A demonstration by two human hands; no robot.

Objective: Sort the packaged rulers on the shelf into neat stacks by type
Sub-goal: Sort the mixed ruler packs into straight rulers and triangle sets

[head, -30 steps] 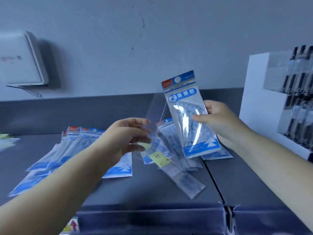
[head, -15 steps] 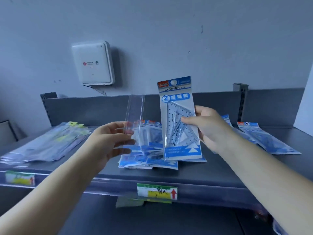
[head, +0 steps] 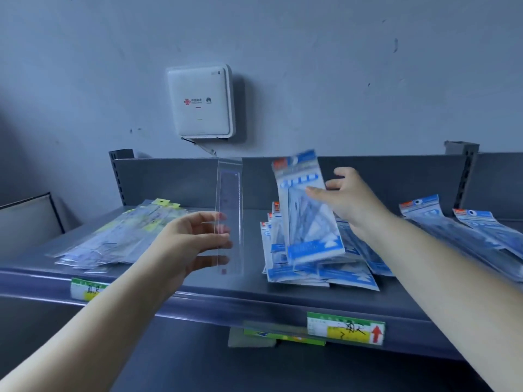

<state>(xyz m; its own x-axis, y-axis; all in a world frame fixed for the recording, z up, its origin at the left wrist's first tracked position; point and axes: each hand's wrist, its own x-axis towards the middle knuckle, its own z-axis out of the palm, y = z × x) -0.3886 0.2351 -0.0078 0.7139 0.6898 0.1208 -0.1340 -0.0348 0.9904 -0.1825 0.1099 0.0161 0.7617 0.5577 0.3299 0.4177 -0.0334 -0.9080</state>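
Note:
My left hand [head: 195, 244] is shut on a clear-sleeved straight ruler [head: 229, 193], held upright above the grey shelf [head: 243, 295]. My right hand [head: 348, 199] has its fingers spread, with the thumb tip at the right edge of a blue-and-white set-square pack [head: 305, 210]. That pack is blurred, and its lower end rests on the pile of like blue packs [head: 319, 270] at mid shelf. A spread of clear ruler packs with yellow-green tags [head: 124, 236] lies on the shelf's left part.
More blue packs [head: 464, 233] lie at the right of the shelf. A white wall box [head: 201, 101] hangs above the shelf's back panel. Price labels [head: 345, 328] sit on the shelf's front lip.
The view has swung left and nearer. My right hand has opened and the set-square pack has dropped toward the blue pile. My left hand keeps the clear ruler upright.

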